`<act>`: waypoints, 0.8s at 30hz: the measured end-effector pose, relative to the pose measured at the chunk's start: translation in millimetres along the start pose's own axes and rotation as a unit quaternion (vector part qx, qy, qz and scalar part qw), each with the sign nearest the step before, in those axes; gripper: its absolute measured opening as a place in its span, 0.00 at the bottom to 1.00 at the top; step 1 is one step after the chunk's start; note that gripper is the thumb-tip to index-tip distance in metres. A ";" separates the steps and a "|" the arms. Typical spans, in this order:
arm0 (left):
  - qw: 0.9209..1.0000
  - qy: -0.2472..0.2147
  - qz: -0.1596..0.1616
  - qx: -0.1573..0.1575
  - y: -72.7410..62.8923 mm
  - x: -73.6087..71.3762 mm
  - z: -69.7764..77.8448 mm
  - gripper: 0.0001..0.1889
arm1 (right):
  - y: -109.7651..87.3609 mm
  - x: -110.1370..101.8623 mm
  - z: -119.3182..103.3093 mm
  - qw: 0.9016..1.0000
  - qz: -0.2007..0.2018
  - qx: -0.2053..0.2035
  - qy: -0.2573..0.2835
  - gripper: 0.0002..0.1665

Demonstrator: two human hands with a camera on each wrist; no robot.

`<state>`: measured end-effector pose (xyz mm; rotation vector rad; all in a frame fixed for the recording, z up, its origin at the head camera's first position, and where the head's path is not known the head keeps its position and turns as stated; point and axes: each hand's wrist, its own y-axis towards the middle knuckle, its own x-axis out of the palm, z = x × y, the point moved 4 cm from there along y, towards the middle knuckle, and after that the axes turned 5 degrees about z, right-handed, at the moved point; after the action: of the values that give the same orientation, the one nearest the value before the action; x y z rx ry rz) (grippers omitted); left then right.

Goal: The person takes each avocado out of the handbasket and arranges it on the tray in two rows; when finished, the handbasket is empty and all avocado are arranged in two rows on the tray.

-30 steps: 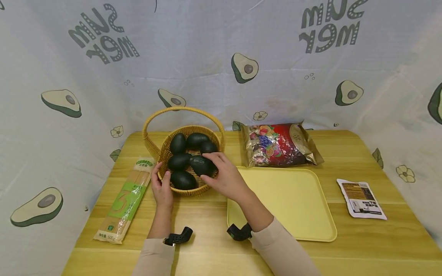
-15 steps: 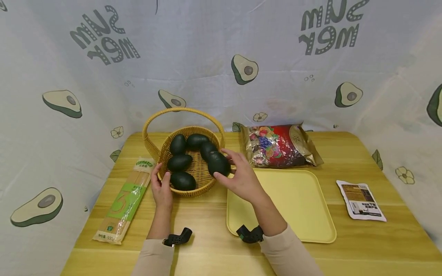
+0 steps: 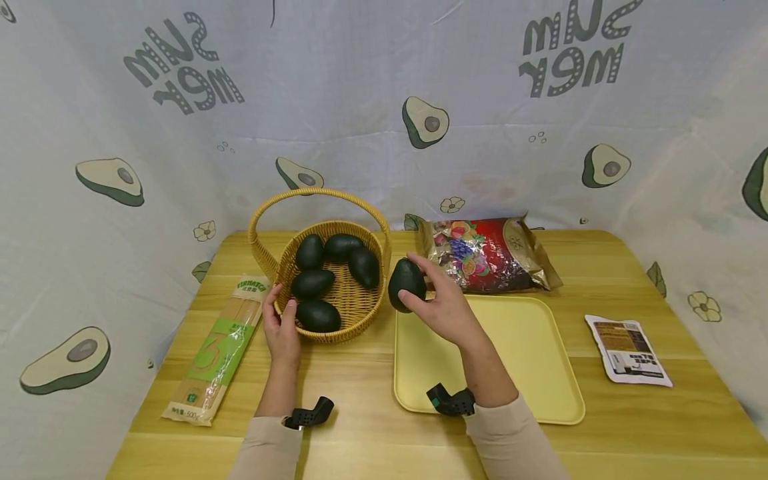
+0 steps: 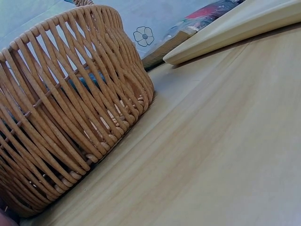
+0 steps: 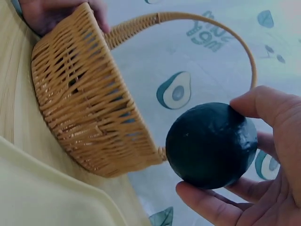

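Note:
My right hand (image 3: 442,303) holds a dark green avocado (image 3: 407,285) between thumb and fingers, to the right of the basket and over the tray's back left corner. In the right wrist view the avocado (image 5: 211,146) shows its round end, with fingers on both sides. My left hand (image 3: 282,331) grips the left front rim of a yellow wicker basket (image 3: 360,328), thumb at the rim and fingers along the outer wall. Inside the basket lie several more avocados (image 3: 318,315), mostly along its left and back. The left wrist view shows the woven basket wall (image 4: 75,94) close up.
A pale yellow tray (image 3: 498,360) lies to the right of the basket. Behind it rests a red and gold candy bag (image 3: 489,257). A noodle pack (image 3: 219,353) lies at left, a small white pouch (image 3: 628,350) at far right. A printed curtain (image 3: 360,100) hangs behind.
My right hand has lifted one avocado out of the basket and carried it right, past the rim. The left hand has stayed on the basket.

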<state>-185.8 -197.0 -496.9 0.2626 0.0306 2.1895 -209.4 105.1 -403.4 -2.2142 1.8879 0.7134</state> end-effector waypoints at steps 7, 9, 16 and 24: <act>1.000 -0.005 0.001 0.001 -0.5 0.7 0.6 0.23 | 3.5 -3.2 22.4 0.998 -0.018 0.056 -0.037 0.40; 1.000 -0.005 0.000 0.000 -1.0 0.7 0.8 0.23 | 4.2 -1.8 29.7 0.996 -0.028 0.078 -0.045 0.41; 1.000 -0.003 -0.001 -0.001 -1.1 0.1 -0.2 0.23 | 5.5 7.1 45.2 0.988 -0.056 0.111 -0.096 0.42; 1.000 -0.001 -0.003 0.000 -1.5 0.2 -0.1 0.23 | 5.9 13.1 51.0 0.983 -0.055 0.117 -0.127 0.40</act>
<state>-184.7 -195.9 -497.1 0.2639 0.0292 2.1834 -227.0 113.0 -452.8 -1.9618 1.6228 0.6803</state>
